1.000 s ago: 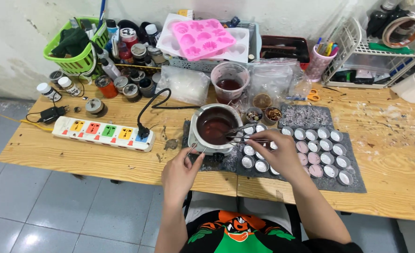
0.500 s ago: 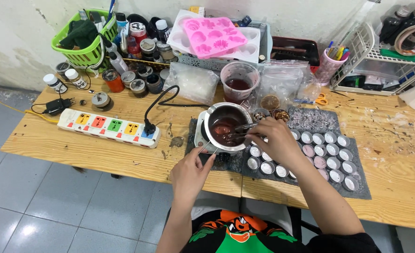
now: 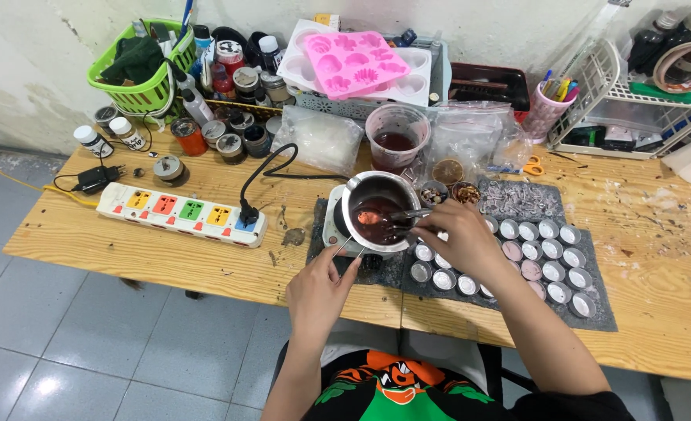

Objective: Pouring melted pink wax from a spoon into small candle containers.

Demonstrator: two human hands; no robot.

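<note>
Since the earlier frame, the tweezers (image 3: 396,217) have dipped lower into the metal melting pot (image 3: 375,210), which sits on a small hotplate at the wooden table's (image 3: 166,249) near edge. Right hand (image 3: 455,242) is clenched on the tweezers; left hand (image 3: 318,288) pinches the pot's handle (image 3: 344,245). Foil cups (image 3: 533,257) lie just beside. Risk noted: the tilted pot could slop dark red liquid onto the grey mat (image 3: 595,308) or the fingers if the handle grip slips.

I see a power strip (image 3: 180,214), green basket (image 3: 137,88), pink mould (image 3: 357,64), scissors (image 3: 523,167), wire rack (image 3: 634,109) on the table (image 3: 127,249).
</note>
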